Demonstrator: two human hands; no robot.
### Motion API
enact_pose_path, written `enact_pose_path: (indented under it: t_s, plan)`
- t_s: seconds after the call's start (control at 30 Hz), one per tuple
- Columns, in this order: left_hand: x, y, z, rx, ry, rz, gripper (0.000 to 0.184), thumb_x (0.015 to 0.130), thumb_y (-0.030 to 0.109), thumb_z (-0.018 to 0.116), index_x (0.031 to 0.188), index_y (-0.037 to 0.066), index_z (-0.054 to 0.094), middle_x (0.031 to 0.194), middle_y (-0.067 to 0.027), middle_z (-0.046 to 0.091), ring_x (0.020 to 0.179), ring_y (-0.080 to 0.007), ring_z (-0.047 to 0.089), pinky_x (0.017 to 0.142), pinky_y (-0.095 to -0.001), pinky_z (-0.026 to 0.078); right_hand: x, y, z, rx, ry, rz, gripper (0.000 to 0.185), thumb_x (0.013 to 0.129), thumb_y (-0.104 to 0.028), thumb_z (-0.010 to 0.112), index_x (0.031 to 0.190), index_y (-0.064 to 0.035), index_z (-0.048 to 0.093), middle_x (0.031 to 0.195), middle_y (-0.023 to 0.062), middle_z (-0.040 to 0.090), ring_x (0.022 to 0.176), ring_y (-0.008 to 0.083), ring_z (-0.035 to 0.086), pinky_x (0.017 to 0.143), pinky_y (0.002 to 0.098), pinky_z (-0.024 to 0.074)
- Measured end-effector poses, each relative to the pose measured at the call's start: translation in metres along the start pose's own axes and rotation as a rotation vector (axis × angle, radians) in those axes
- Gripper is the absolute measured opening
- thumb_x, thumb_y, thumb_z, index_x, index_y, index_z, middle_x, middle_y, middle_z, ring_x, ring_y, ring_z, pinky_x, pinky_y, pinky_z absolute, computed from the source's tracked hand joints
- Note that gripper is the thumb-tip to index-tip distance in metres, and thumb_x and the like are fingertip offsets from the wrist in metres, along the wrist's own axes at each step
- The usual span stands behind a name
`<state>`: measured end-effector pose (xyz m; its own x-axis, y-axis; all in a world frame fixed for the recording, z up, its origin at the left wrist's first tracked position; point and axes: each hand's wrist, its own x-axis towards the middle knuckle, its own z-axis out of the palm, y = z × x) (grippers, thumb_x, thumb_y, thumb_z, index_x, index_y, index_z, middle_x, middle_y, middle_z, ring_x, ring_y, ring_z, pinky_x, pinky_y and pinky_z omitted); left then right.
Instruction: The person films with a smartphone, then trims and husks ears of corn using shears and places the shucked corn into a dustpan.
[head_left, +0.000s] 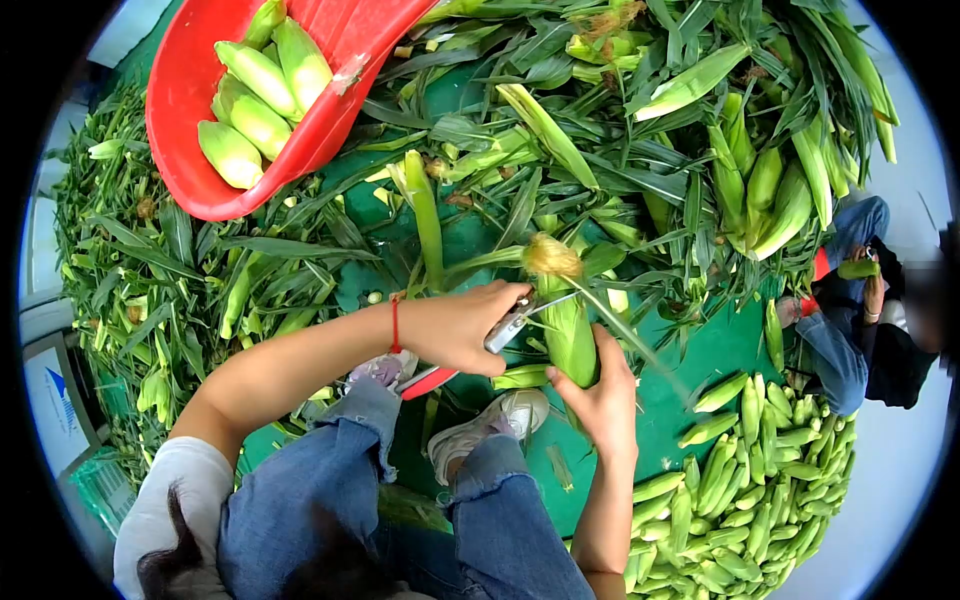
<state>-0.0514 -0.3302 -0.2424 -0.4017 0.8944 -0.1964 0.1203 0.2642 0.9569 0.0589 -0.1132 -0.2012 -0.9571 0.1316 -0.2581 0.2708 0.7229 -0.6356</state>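
Observation:
My left hand (470, 325), with a red string at the wrist, is closed round pruning shears (512, 325) with a red handle. The blades reach across the upper end of a green corn ear (568, 335), just below its brown silk (553, 257). My right hand (605, 395) grips the lower part of that ear, thumb on its front. The ear stands nearly upright in its husk. A long thin leaf sticks out from its top towards the lower right.
A red basin (170, 130) at the upper left holds several corn ears. Loose husks and leaves (490, 150) cover the green floor (650, 345) ahead and left. A large pile of ears (740, 490) lies at the lower right. Another person (850, 310) sits at the right.

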Motion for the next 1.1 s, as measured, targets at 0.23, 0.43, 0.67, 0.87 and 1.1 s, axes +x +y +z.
enact_pose_path:
  t_s: [0.23, 0.43, 0.67, 0.87, 1.1]
  plan:
    - [-0.004, -0.007, -0.009, 0.019, -0.085, -0.068, 0.076, 0.068, 0.024, 0.065, 0.126, -0.01, 0.031, 0.112, -0.0267, 0.047, 0.107, -0.0358, 0.048, 0.088, -0.0404, 0.04, 0.001, -0.017, 0.001, -0.317, -0.016, -0.007, 0.063, 0.063, -0.024, 0.077, 0.118, -0.0055, 0.053, 0.11, 0.0133, 0.053, 0.089, 0.0343, 0.059, 0.073, 0.0411, 0.0503]
    - [-0.017, -0.022, -0.001, -0.135, 0.095, -0.3, 0.059, 0.069, 0.013, 0.063, 0.121, -0.002, 0.042, 0.071, -0.009, 0.057, 0.063, -0.0245, 0.059, 0.062, -0.0348, 0.049, 0.004, 0.001, -0.009, -0.166, -0.045, -0.078, 0.064, 0.062, -0.021, 0.077, 0.118, -0.0041, 0.052, 0.102, 0.0094, 0.052, 0.082, 0.0268, 0.062, 0.069, 0.038, 0.0518]
    - [-0.029, -0.029, 0.01, -0.567, 0.017, -0.368, 0.074, 0.074, 0.009, 0.061, 0.138, -0.002, 0.025, 0.101, -0.0081, 0.051, 0.093, -0.0142, 0.053, 0.082, -0.0281, 0.045, 0.004, 0.032, 0.024, 1.795, -0.093, 0.366, 0.063, 0.09, -0.057, 0.035, 0.128, -0.0075, 0.043, 0.109, 0.0179, 0.057, 0.091, 0.0358, 0.06, 0.076, 0.0473, 0.0517]
    - [0.011, 0.0, 0.035, -0.23, 0.153, 0.031, 0.077, 0.071, 0.017, 0.065, 0.135, -0.002, 0.026, 0.106, -0.0088, 0.052, 0.098, -0.0217, 0.053, 0.083, -0.0299, 0.045, 0.004, 0.009, 0.046, 1.241, -0.072, 0.622, 0.086, 0.082, -0.076, 0.028, 0.125, -0.003, 0.042, 0.106, 0.0163, 0.057, 0.084, 0.0305, 0.062, 0.068, 0.0419, 0.0533]
    - [0.043, -0.014, -0.043, -0.979, 0.772, -0.321, 0.034, 0.083, 0.011, 0.059, 0.114, 0.005, 0.046, 0.083, -0.0057, 0.059, 0.067, -0.0137, 0.058, 0.061, -0.0283, 0.051, -0.007, 0.01, 0.036, 1.756, -0.356, 0.609, 0.076, 0.083, -0.074, 0.027, 0.108, -0.0048, 0.049, 0.082, 0.0191, 0.057, 0.064, 0.034, 0.06, 0.055, 0.0414, 0.0512]
